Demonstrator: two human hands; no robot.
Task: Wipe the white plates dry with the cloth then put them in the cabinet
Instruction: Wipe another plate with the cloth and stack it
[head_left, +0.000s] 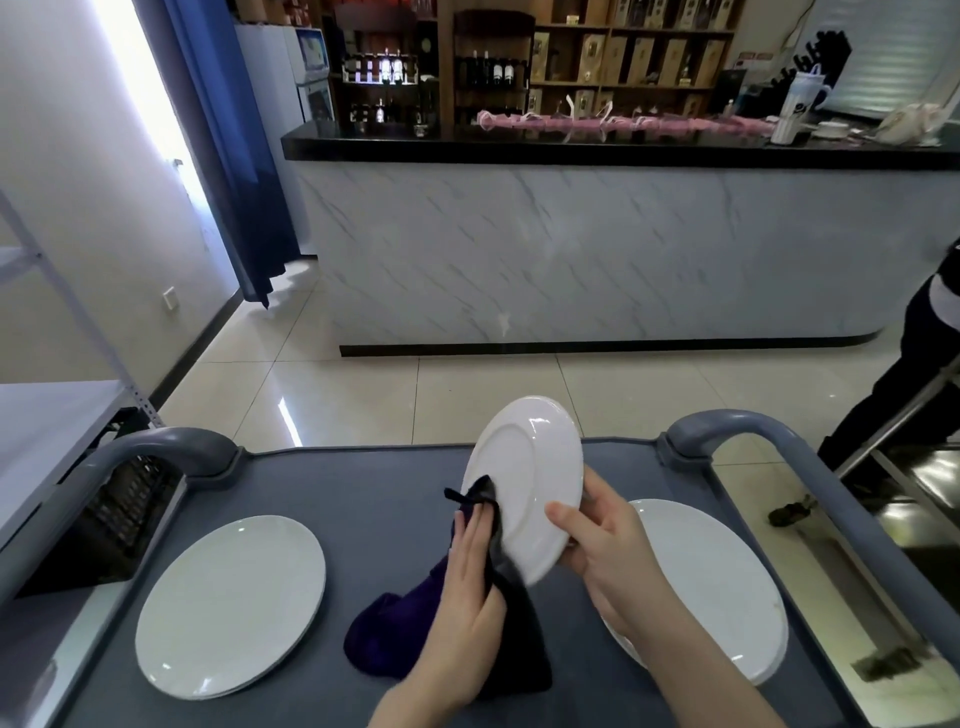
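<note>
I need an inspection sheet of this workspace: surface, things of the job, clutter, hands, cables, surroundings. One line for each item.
Surface: grey cart top with raised handles at both far corners.
Job's things: held plate tilted on edge above the cart; left plate and right plate lie flat, each seemingly a small stack; dark purple cloth hangs down to the cart.
Clutter: nothing seen on the cart.
Hands: left hand presses the cloth against the held plate; right hand grips that plate's rim.
Cables: nothing seen.
Surroundings: marble-fronted bar counter, bottle shelves behind it, another person at the right edge; no cabinet identified.
</note>
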